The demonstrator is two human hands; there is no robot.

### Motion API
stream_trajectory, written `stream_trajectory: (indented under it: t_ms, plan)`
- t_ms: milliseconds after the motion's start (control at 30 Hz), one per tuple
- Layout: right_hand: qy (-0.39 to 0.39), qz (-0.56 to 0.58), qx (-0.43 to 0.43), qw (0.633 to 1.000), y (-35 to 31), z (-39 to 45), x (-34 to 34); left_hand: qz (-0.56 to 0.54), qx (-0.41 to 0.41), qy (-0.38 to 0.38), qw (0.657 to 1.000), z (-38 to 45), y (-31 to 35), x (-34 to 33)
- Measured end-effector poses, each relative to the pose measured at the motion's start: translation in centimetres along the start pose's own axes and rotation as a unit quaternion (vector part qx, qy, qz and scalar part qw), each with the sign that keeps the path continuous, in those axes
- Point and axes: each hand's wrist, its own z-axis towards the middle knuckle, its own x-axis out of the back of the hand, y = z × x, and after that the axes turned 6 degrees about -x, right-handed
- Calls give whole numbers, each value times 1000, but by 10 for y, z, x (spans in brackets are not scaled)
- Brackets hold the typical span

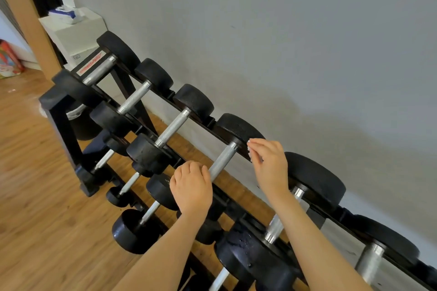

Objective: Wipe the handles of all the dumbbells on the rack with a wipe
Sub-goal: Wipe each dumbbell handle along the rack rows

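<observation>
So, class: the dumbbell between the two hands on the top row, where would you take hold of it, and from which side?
Grip the dumbbell by its bare metal handle, coming down from above. The handle is a slim bar lying open between two wide black ends, and those ends rest on the rack's rails.

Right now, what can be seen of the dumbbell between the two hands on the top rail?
The dumbbell lies across the top rail of the rack, fourth from the far end. Its handle looks like knurled silver metal, and the far head is round, black and rough. The left hand covers the near end. The right hand holds a white wipe beside the far head.
</observation>
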Motion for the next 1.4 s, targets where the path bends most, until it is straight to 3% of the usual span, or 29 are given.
stream_trajectory:
  t_ms: [333, 867, 1267, 1400]
  plan:
    - [-7, -30, -77, 997, 22, -75, 36, 21, -41, -23, 999, -59, 21, -8]
    - [60, 5, -185, 981, 45, -164, 41, -104, -102, -130, 981, -133, 73, -33]
    - [115, 110, -224, 961, 80, -162, 60, -85, -88, -46, 991, -146, 83, -43]
    - [143, 124, -193, 963, 79, -154, 55, -84, -79, -35, 993, -149, 86, -41]
